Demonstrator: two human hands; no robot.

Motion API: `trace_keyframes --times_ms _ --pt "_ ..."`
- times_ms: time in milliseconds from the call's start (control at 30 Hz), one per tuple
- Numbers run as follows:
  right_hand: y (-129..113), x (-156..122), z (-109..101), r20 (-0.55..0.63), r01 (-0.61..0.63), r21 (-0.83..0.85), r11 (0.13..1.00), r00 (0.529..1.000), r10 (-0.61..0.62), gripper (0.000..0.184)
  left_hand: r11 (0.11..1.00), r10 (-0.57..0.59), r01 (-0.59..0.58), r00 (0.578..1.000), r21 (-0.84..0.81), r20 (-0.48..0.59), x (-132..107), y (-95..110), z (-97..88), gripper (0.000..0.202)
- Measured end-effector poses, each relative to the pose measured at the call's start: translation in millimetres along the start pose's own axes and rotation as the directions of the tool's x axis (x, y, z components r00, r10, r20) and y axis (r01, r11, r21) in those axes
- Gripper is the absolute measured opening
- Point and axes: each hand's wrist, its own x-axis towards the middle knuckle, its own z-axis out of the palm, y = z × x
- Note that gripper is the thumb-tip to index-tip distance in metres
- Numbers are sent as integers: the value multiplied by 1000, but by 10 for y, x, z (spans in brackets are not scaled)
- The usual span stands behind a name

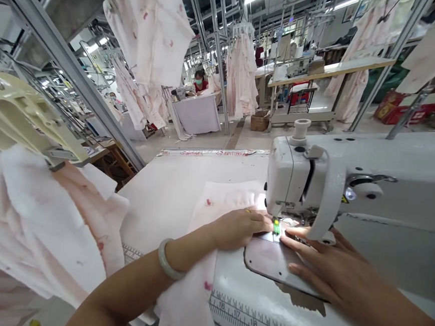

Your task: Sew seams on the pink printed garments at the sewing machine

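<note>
Sewing table (170, 189): left hand (238, 229) pressing fabric (222, 196), right hand (326, 264) spread.

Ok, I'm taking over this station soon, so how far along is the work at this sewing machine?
Done: hard to say; the heap of pink-printed white fabric on the left may be finished, but no seams show. In hand: the left hand and right hand lie flat on a pink-spotted fabric piece at the presser foot of the sewing machine. Left: much of that piece lies away from the foot.
</note>
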Motion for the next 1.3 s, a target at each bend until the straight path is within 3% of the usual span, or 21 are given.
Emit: trace_keyframes --times_ms 233,333,433,533,600,667,733,833,900,967,1033,1133,1300 --pt "34 12 13 33 -34 27 999 999 33 43 1000 -26 26 1000 -7 -14 -24 -28 50 51" --pt "26 40 -13 46 -32 34 999 998 31 43 999 -41 40 999 -34 -23 -19 -143 4 52" --pt "26 55 -27 9 -39 21 999 999 39 40 976 -218 217 975 -23 -34 -9 -400 -170 47" --pt "39 56 -32 16 -32 21 999 999 31 39 917 -397 399 915 12 -71 -51 -676 -438 41" --pt "37 67 -48 5 -31 32 999 1000 31 38 882 -468 471 881 26 -76 -121 -738 -593 44" --pt "8 98 -83 -21 -17 48 999 1000 18 36 861 -506 508 861 34 -62 -214 -632 -672 47" --pt "-56 149 -140 -27 23 83 996 999 -20 35 880 -475 475 880 1 -10 -318 -370 -657 46" --pt "-201 239 -240 2 80 166 983 997 -82 39 932 -298 323 941 -162 159 -465 143 -501 45" --pt "-293 280 -289 24 93 213 973 995 -101 41 939 -234 278 949 -204 213 -522 432 -377 38" --pt "-348 290 -309 13 97 236 967 995 -103 38 933 -265 308 938 -188 223 -518 622 -297 31" --pt "-356 273 -296 -32 85 243 966 996 -79 33 885 -381 419 903 -204 198 -458 715 -279 32" --pt "-319 215 -225 -83 10 278 960 996 14 30 718 -579 595 799 -360 164 -307 733 -317 29" --pt "-284 112 -72 39 -220 366 904 974 222 30 558 -653 668 720 -492 235 -63 646 -302 40"
